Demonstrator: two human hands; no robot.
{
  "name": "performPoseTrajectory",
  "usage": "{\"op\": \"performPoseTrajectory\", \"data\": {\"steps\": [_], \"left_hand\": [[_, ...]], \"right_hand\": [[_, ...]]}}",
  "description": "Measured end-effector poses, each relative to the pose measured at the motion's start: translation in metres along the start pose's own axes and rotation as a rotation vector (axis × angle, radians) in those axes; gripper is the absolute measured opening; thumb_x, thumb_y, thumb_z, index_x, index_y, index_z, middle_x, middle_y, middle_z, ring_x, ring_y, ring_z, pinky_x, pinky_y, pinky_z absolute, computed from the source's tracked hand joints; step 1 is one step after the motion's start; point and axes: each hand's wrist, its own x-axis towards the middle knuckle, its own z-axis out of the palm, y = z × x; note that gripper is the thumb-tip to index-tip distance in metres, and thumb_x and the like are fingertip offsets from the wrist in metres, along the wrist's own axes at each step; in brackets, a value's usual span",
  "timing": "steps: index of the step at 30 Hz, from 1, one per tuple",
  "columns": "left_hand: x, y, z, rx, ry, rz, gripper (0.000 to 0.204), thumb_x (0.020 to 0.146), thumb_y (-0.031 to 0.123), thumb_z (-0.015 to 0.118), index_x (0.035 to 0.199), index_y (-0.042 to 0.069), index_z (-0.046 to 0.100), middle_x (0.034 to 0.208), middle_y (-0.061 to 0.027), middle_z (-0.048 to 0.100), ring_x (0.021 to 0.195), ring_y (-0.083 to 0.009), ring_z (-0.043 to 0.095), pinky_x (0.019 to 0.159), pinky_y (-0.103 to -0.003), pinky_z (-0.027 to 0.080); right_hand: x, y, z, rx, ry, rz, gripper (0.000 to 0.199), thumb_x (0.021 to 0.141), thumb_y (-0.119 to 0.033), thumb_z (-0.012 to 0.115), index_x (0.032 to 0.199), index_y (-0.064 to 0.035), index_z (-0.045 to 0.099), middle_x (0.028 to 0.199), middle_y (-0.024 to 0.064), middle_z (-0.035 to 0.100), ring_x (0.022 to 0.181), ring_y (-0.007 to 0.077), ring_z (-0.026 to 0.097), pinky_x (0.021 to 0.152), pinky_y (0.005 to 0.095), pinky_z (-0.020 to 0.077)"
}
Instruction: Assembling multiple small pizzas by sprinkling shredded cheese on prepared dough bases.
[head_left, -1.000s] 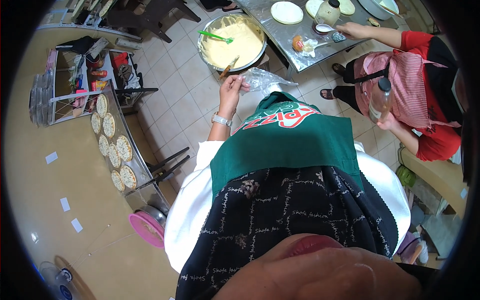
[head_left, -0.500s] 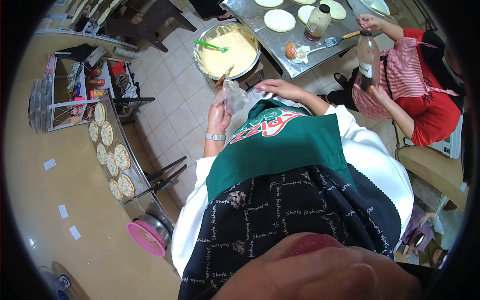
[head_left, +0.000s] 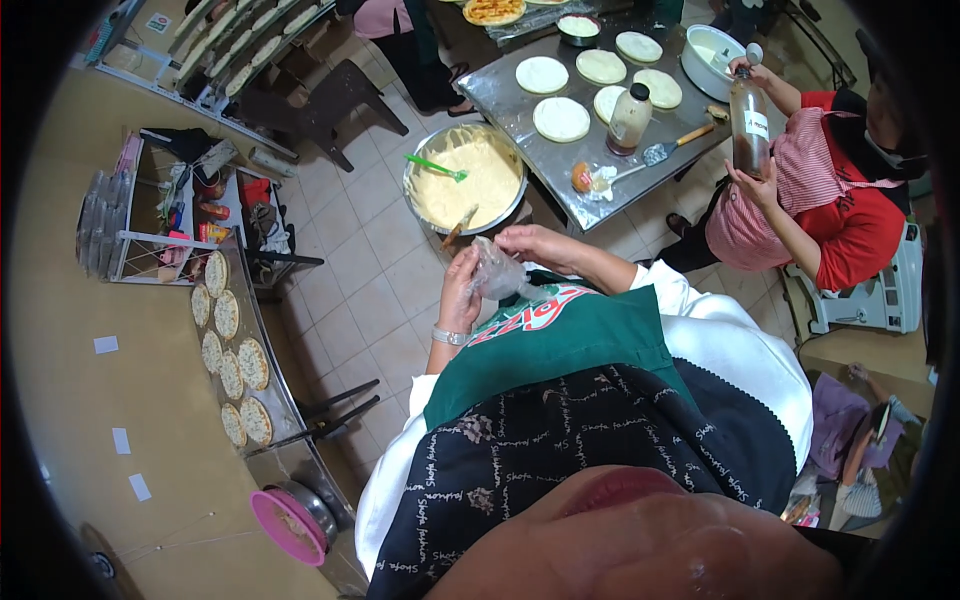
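Two hands meet at chest height over a clear plastic bag [head_left: 497, 272], held above the green apron [head_left: 560, 345]. Left hand [head_left: 460, 290]: fingers curled, pinching the bag's left side. Right hand [head_left: 530, 243]: fingers closed on its upper edge. Bag: thin, crumpled film, judged very light, limp and slippery, easily torn; best taken by the rim with both hands. Below: round metal basin [head_left: 420, 165] of pale batter on the tiled floor. Beside: steel table [head_left: 500, 95] with dough rounds.
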Motion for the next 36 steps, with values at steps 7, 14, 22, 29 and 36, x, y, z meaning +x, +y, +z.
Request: {"op": "performPoseTrajectory", "data": {"steps": [7, 14, 22, 29, 36], "left_hand": [[0.018, -0.011, 0.012, -0.068, -0.2, -0.132, 0.018, 0.086, 0.019, 0.058, 0.096, 0.004, 0.058, 0.08, -0.0068, 0.062, 0.069, -0.018, 0.06, 0.064, -0.028, 0.051], [0.015, -0.036, 0.005, -0.061, -0.134, -0.097, 0.02, 0.086, 0.018, 0.059, 0.102, 0.005, 0.058, 0.092, -0.0054, 0.06, 0.081, -0.0161, 0.059, 0.07, -0.03, 0.051], [0.0, -0.043, 0.023, -0.036, -0.15, -0.312, 0.024, 0.083, 0.015, 0.062, 0.104, 0.003, 0.057, 0.095, -0.0053, 0.06, 0.08, -0.0165, 0.06, 0.07, -0.03, 0.052], [-0.023, -0.079, 0.008, 0.029, -0.362, -0.479, 0.009, 0.089, 0.016, 0.054, 0.092, 0.008, 0.052, 0.064, 0.0022, 0.045, 0.051, -0.0071, 0.042, 0.059, -0.028, 0.047], [-0.043, -0.085, -0.015, 0.023, -0.213, -0.506, 0.013, 0.088, 0.015, 0.053, 0.093, 0.003, 0.055, 0.069, -0.0011, 0.049, 0.059, -0.0099, 0.047, 0.066, -0.032, 0.05]], "right_hand": [[-0.024, -0.007, 0.007, 0.028, -0.042, -0.141, 0.013, 0.085, -0.016, 0.06, 0.083, -0.0034, 0.062, 0.083, 0.0028, 0.062, 0.078, 0.0123, 0.057, 0.077, 0.0273, 0.0444], [-0.046, 0.0, 0.019, 0.165, 0.099, -0.084, 0.019, 0.086, -0.021, 0.06, 0.098, -0.0062, 0.06, 0.085, 0.0007, 0.06, 0.078, 0.0092, 0.057, 0.07, 0.0232, 0.0468], [-0.061, 0.024, 0.027, 0.316, 0.18, -0.204, 0.017, 0.083, -0.011, 0.059, 0.097, -0.002, 0.061, 0.095, 0.0059, 0.062, 0.088, 0.0139, 0.058, 0.085, 0.028, 0.0442], [-0.069, 0.043, 0.044, 0.851, 0.148, -0.288, 0.042, 0.082, -0.006, 0.039, 0.123, 0.006, 0.043, 0.122, 0.0171, 0.052, 0.108, 0.0292, 0.053, 0.095, 0.0431, 0.0426], [-0.059, 0.061, 0.066, 0.088, 0.437, -0.311, 0.036, 0.089, -0.01, 0.053, 0.125, -0.0107, 0.052, 0.108, 0.0037, 0.06, 0.09, 0.0107, 0.058, 0.076, 0.0263, 0.0493]]}}
